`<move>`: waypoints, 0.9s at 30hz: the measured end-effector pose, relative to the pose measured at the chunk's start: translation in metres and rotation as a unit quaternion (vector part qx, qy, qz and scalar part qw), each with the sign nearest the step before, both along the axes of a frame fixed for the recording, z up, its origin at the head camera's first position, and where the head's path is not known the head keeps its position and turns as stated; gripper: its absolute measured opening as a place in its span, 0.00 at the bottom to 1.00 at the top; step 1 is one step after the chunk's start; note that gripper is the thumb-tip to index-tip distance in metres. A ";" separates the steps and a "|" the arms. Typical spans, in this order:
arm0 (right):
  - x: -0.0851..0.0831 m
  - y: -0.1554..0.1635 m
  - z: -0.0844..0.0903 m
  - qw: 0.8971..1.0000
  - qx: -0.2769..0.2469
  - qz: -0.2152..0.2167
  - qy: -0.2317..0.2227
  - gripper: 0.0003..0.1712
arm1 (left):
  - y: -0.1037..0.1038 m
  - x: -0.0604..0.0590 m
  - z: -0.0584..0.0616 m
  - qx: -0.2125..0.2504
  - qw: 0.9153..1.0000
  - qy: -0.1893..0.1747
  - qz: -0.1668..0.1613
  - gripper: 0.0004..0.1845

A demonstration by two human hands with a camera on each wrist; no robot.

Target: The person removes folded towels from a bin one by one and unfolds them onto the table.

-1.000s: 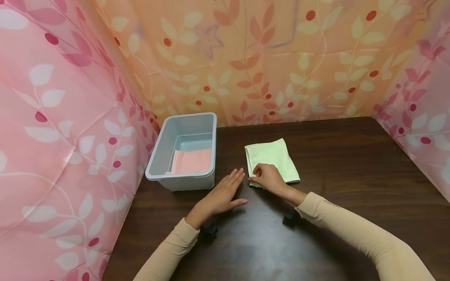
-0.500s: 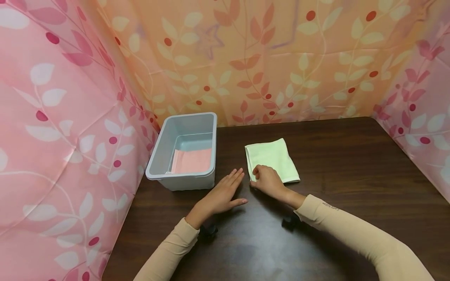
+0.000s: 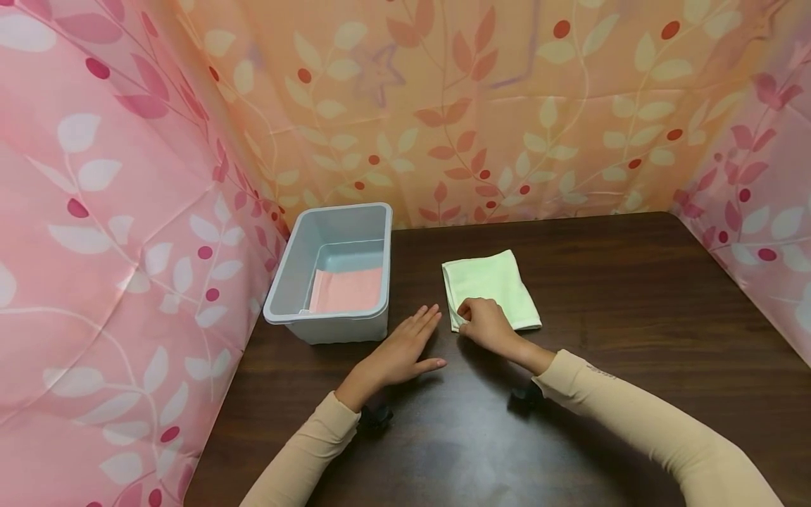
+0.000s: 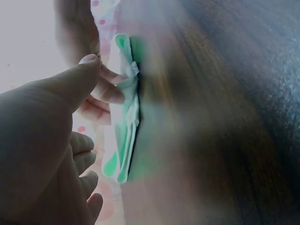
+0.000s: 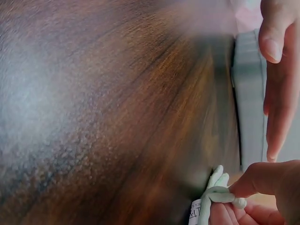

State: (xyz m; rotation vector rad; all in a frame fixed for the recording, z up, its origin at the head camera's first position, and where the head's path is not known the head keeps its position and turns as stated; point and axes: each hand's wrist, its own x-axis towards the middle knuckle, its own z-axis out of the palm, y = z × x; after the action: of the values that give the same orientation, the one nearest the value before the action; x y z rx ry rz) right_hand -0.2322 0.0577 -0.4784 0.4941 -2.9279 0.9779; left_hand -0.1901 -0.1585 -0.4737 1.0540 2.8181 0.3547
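On the tabletop (image 3: 633, 296), at 12 o'clock from the right hand (image 3: 486, 325), the folded green towel (image 3: 491, 285) is lying; the grip is pinching its near corner, probably all layers. The left hand (image 3: 399, 352) is resting flat, released.

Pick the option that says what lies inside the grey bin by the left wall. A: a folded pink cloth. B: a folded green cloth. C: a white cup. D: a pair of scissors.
A: the head view shows a folded pink cloth flat on the floor of the grey bin, while the green cloth lies outside it on the table, pinched at its near corner by the right hand.
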 end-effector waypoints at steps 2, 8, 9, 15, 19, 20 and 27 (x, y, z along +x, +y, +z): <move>0.000 0.001 0.001 1.000 -0.006 0.000 -0.005 0.15 | 0.002 -0.001 0.000 -0.006 1.000 -0.004 -0.006 0.47; -0.004 0.005 0.003 1.000 -0.013 -0.004 -0.015 0.15 | 0.011 -0.006 -0.007 -0.034 0.999 -0.016 -0.026 0.46; -0.005 0.006 0.003 1.000 -0.014 -0.003 -0.015 0.15 | 0.012 -0.007 -0.008 -0.039 0.999 -0.017 -0.028 0.46; -0.007 0.008 0.005 1.000 -0.018 -0.003 -0.018 0.15 | 0.018 -0.012 -0.018 -0.068 0.997 -0.019 -0.035 0.46; -0.006 0.009 0.005 1.000 -0.022 -0.002 -0.018 0.14 | 0.021 -0.013 -0.021 -0.070 0.997 -0.016 -0.034 0.46; -0.006 0.009 0.005 1.000 -0.023 -0.001 -0.017 0.14 | 0.022 -0.013 -0.021 -0.070 0.997 -0.016 -0.033 0.46; -0.008 0.011 0.003 1.000 -0.026 0.001 -0.017 0.14 | 0.024 -0.014 -0.020 -0.077 0.997 -0.017 -0.028 0.46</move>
State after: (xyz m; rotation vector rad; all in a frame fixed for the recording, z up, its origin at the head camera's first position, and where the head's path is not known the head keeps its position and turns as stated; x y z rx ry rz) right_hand -0.2406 0.0684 -0.4756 0.4820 -2.9241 1.0697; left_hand -0.2045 -0.1346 -0.4935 1.0815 2.7280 0.1468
